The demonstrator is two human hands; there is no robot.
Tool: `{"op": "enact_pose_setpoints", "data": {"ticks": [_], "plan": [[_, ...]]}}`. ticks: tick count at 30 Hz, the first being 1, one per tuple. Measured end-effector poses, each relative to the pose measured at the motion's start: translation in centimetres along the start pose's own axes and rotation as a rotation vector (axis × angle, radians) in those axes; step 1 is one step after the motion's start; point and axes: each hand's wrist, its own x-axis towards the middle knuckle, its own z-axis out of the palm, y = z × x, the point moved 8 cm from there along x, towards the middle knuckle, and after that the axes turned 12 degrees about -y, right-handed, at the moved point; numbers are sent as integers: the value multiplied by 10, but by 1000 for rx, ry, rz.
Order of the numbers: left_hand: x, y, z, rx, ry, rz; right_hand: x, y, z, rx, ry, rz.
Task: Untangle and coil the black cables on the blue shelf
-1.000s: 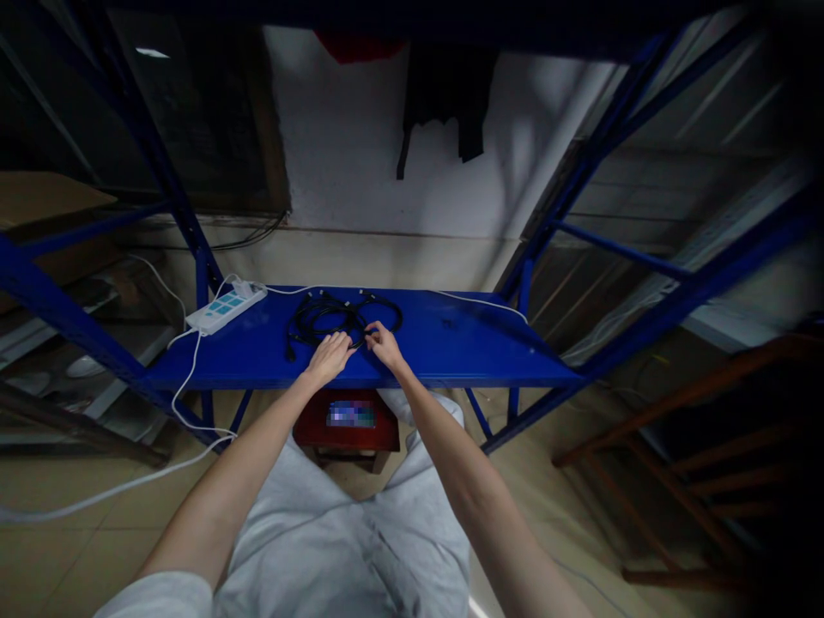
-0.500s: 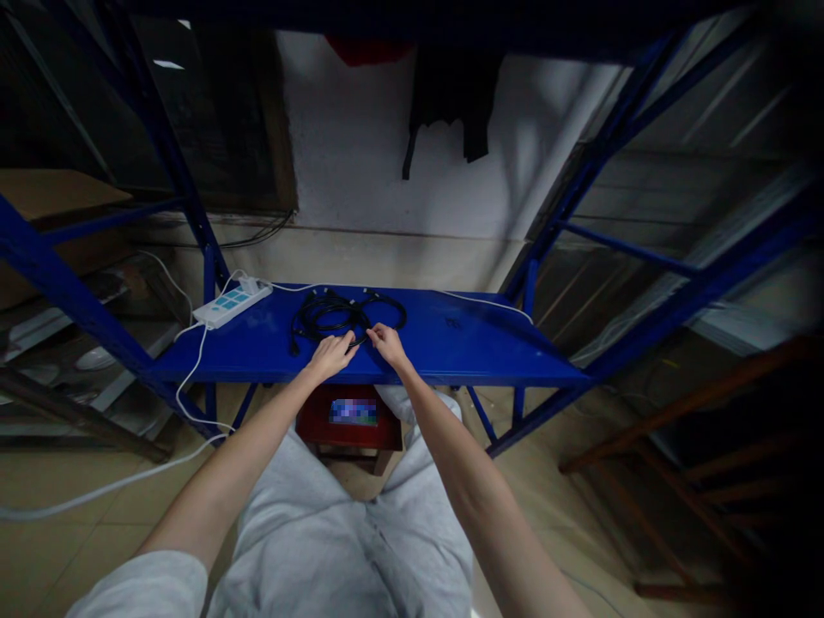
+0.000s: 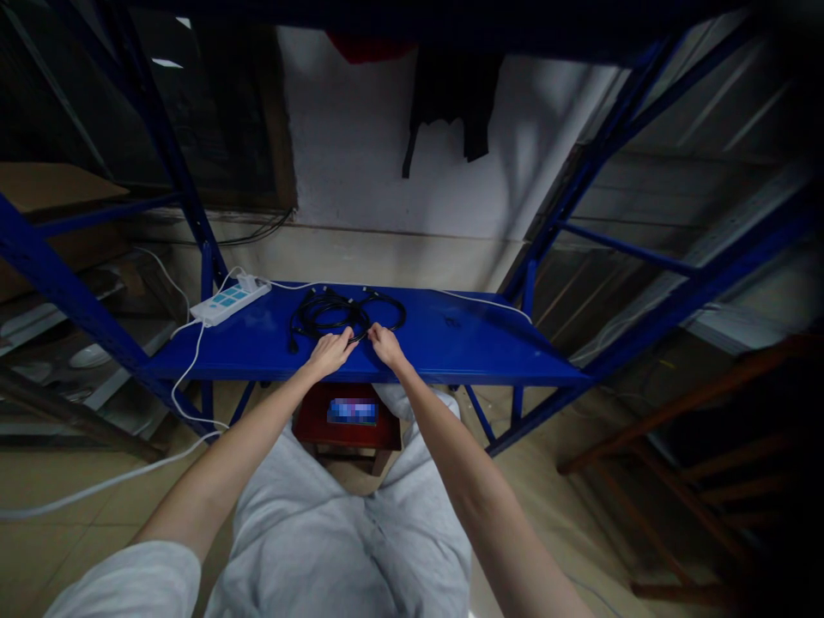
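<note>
A tangle of black cables point(image 3: 335, 312) lies coiled on a blue metal shelf point(image 3: 451, 343). My left hand point(image 3: 330, 352) rests at the front edge of the coil with its fingers curled on a strand. My right hand point(image 3: 384, 343) sits just beside it, pinching the same black cable between fingertips. Both hands almost touch each other at the near side of the coil.
A white power strip point(image 3: 228, 300) with teal buttons lies at the shelf's left end, its white cord point(image 3: 184, 378) trailing down to the floor. A red stool point(image 3: 351, 416) stands under the shelf. Blue rack uprights stand on both sides, with wooden furniture at right.
Both hands stay on the cable at the coil's front edge, with only slight finger shifts. The view has drifted a little.
</note>
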Motion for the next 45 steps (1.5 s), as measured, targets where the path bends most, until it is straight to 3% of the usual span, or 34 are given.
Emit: {"op": "enact_pose_setpoints", "data": {"ticks": [19,45], "plan": [[4,-2,5,14,20,6,-1,-1,-3,-39,121,-82],[3,-1,5,5,10,-19,-8,-12,-7,-65,107,-156]]}}
